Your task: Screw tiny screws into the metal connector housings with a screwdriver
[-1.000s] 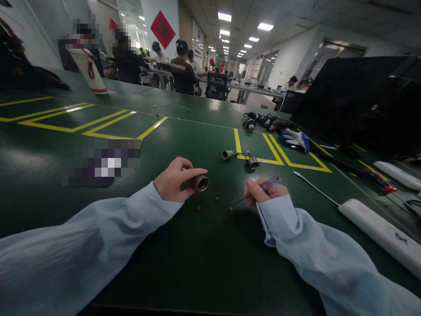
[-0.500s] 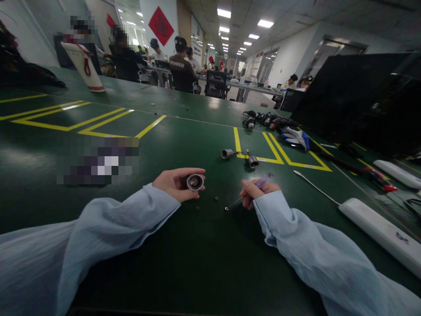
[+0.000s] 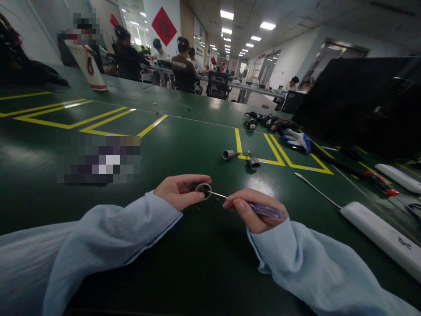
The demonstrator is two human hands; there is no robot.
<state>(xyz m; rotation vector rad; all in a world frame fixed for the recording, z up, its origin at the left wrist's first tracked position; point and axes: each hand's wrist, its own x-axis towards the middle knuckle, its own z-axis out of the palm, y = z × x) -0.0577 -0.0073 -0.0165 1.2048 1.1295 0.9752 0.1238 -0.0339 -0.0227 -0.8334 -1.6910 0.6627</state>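
Note:
A round metal cup-shaped part [image 3: 204, 190] is gripped between the thumb and fingers of my left hand [image 3: 180, 191], its open side facing me. My right hand [image 3: 258, 210] is closed on a screwdriver [image 3: 268, 210] with a clear purple handle. The thin shaft points left, and its tip reaches the mouth of the metal part. Two small dark nuts lie on the green table below, one [image 3: 217, 199] between my hands and one [image 3: 198, 209] under the left hand. What sits inside the part is too dark to tell.
Two metal cup parts with stems [image 3: 228, 154] [image 3: 254, 163] lie beyond my hands. Farther right are more dark parts, a blue-and-white glove [image 3: 297, 141], a red-and-black tool [image 3: 381, 183] and a white bar with a cable [image 3: 378, 226]. A tall cup [image 3: 88, 68] stands back left.
My right hand has lifted the screwdriver from the small piece on the table and swung its tip left to the metal part. The left hand has shifted slightly right and down, and the part is tilted differently.

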